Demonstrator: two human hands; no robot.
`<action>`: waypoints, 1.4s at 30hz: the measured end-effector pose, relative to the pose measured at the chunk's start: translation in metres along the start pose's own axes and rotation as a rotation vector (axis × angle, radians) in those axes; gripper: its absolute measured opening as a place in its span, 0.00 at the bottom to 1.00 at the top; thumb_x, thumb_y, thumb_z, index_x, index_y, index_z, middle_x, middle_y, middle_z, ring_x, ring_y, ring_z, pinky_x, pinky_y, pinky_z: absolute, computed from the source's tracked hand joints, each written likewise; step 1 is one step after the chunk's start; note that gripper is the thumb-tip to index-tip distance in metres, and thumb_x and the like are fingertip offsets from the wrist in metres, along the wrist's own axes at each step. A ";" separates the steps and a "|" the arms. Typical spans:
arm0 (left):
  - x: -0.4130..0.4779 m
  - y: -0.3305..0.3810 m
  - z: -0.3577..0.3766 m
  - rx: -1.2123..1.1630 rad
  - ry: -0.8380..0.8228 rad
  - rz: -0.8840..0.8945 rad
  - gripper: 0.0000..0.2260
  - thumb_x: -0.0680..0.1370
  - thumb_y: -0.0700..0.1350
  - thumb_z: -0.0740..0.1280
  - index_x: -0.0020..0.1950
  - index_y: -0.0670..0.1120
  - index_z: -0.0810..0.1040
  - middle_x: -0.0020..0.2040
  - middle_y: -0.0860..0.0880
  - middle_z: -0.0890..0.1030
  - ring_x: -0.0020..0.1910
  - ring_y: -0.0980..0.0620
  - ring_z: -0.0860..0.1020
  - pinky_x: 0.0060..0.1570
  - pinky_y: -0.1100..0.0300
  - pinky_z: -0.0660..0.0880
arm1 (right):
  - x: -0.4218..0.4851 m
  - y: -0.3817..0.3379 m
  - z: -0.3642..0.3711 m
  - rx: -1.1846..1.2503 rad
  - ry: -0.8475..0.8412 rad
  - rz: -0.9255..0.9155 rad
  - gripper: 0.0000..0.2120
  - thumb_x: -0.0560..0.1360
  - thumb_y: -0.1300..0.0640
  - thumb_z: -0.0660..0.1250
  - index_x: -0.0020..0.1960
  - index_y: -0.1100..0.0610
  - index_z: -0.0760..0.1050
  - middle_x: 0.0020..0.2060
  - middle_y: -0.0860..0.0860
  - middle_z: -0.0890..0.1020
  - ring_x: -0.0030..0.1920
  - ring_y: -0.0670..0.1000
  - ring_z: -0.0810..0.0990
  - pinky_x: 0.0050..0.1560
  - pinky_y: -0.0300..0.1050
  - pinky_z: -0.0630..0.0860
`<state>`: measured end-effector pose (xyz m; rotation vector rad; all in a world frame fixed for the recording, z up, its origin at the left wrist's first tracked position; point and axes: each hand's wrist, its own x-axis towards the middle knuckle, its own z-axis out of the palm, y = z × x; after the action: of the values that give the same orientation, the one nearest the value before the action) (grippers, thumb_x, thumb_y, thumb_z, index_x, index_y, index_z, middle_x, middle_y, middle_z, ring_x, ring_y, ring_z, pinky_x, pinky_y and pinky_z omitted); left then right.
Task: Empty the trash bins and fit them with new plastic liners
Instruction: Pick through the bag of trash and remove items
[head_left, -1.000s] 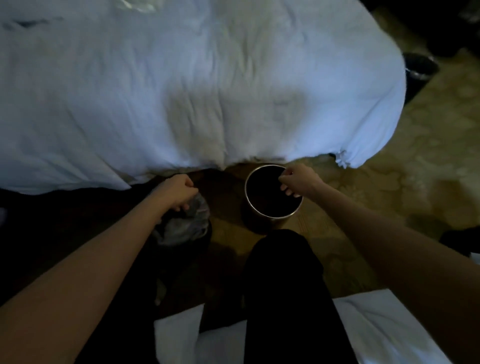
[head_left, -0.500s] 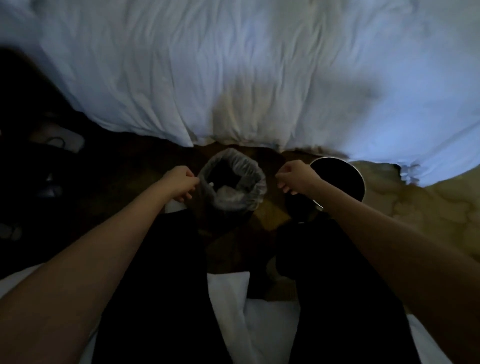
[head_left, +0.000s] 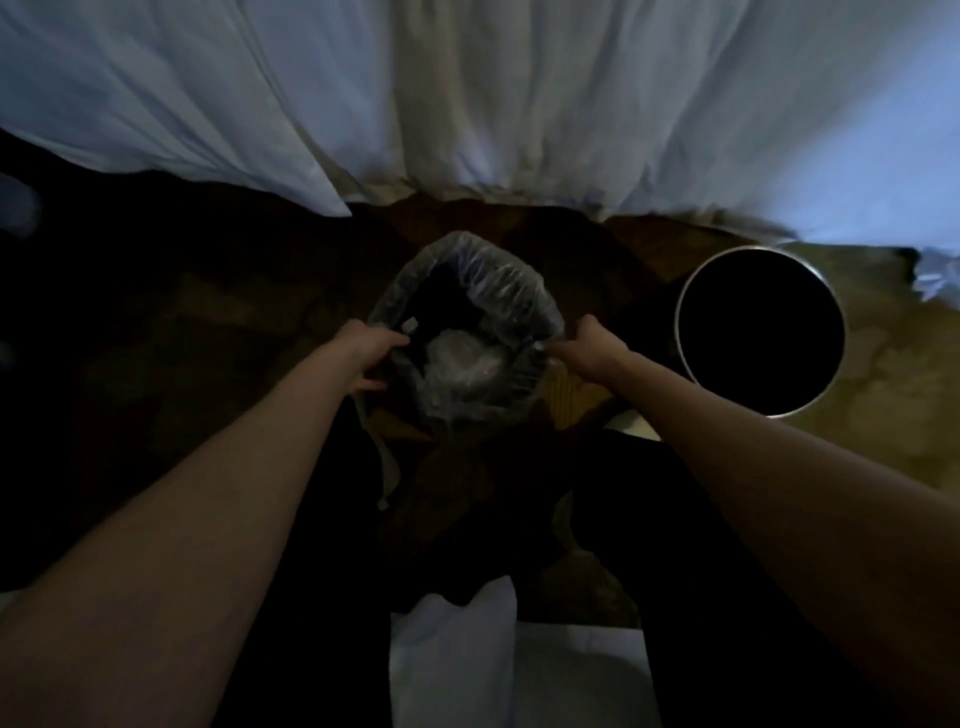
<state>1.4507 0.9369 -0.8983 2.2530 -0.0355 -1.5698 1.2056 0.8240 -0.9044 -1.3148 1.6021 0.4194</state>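
Left: my left hand (head_left: 370, 358), a fist clear of the liner (head_left: 498, 291) half a second ago, now grips its left rim. Centre: liner on the floor below the sheet (head_left: 467, 104), trash (head_left: 462, 358) inside. Right: right hand (head_left: 587, 345), newly arrived, pinches the right rim. Far right: steel bin (head_left: 680, 332), bare. Judgement: liner ready to lift out.
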 end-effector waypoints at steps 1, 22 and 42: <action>0.007 -0.001 0.000 -0.006 0.011 -0.007 0.26 0.77 0.41 0.70 0.73 0.42 0.65 0.67 0.42 0.74 0.63 0.43 0.75 0.46 0.50 0.79 | 0.003 -0.001 0.004 0.021 -0.023 0.021 0.38 0.75 0.44 0.70 0.75 0.61 0.58 0.62 0.59 0.76 0.55 0.58 0.80 0.39 0.47 0.77; -0.100 0.024 -0.016 -0.640 -0.190 0.274 0.11 0.78 0.34 0.57 0.44 0.42 0.78 0.21 0.53 0.70 0.15 0.59 0.59 0.14 0.68 0.56 | -0.093 -0.048 -0.021 0.938 -0.012 -0.261 0.23 0.77 0.59 0.66 0.22 0.55 0.76 0.25 0.52 0.77 0.25 0.48 0.75 0.27 0.39 0.73; -0.346 0.053 -0.120 -0.605 -0.264 0.756 0.06 0.75 0.43 0.58 0.46 0.44 0.74 0.27 0.53 0.69 0.17 0.57 0.59 0.16 0.66 0.50 | -0.295 -0.067 -0.150 0.386 0.667 -0.703 0.17 0.69 0.66 0.72 0.56 0.58 0.73 0.35 0.48 0.76 0.35 0.50 0.77 0.37 0.44 0.74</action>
<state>1.4416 1.0078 -0.5351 1.3241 -0.3809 -1.2156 1.1752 0.8467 -0.5690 -1.6793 1.4827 -0.7924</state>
